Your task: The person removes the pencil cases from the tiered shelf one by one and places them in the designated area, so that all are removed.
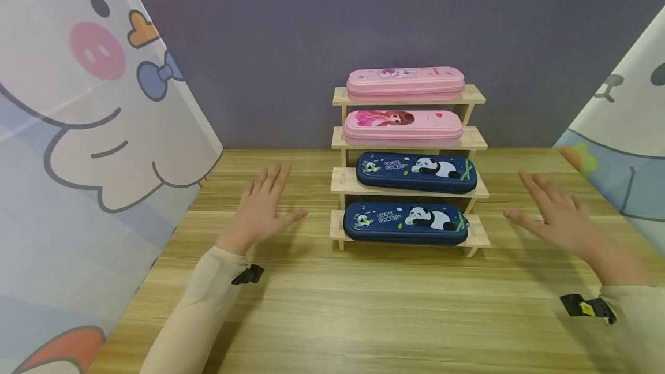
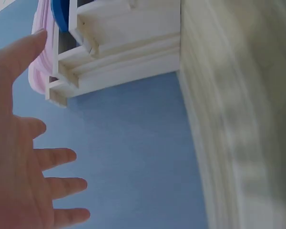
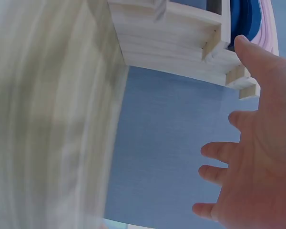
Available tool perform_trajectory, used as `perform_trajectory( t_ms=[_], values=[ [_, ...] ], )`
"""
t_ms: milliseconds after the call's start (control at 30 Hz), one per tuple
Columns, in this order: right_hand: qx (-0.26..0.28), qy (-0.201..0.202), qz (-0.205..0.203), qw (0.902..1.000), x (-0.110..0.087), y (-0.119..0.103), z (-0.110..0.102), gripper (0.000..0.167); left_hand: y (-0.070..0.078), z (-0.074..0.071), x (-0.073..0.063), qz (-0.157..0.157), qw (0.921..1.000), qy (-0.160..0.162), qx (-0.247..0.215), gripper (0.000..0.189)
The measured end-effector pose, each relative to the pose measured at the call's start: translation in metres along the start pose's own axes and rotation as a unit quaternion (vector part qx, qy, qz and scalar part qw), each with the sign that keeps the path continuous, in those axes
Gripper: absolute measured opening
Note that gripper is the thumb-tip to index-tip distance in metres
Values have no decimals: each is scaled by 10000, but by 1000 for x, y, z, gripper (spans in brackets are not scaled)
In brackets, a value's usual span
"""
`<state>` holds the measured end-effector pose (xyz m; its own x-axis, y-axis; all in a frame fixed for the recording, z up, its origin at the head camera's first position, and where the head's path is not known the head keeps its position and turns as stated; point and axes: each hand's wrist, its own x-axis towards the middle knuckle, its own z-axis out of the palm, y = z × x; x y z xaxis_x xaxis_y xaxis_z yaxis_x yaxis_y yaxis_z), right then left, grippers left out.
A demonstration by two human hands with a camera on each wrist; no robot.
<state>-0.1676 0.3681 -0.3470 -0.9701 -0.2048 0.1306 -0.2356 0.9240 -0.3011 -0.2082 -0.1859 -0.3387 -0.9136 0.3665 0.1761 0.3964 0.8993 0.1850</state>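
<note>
A light wooden stepped rack stands on the table, one pencil case on each step. The top pencil case is pink with a rabbit print; below it lies a pink pencil case with a doll print. Two dark blue panda pencil cases, an upper one and a lower one, fill the steps beneath. Left of the rack my left hand hovers with fingers spread, holding nothing. My right hand hangs in the air to the rack's right, fingers extended and apart from everything.
The wood-grain table spreads in front of the rack. Behind it rises a grey wall. Panels with cartoon prints stand on the left and on the right.
</note>
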Motion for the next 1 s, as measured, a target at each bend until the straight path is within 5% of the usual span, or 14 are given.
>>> perform_trajectory(
  t_ms=[400, 567, 1000],
  values=[
    [1245, -258, -154, 9918, -9, 0, 22, 86, 14, 23, -5, 380, 9937, 223, -1027, 93],
    [1328, -367, -263, 9901, -10, -5, 29, 86, 25, 31, -8, 462, 9875, 209, -1494, 89],
    [1659, -549, -530, 9832, -15, -15, 46, 78, 51, 45, -4, 735, 9548, -112, -2878, 78]
  ],
)
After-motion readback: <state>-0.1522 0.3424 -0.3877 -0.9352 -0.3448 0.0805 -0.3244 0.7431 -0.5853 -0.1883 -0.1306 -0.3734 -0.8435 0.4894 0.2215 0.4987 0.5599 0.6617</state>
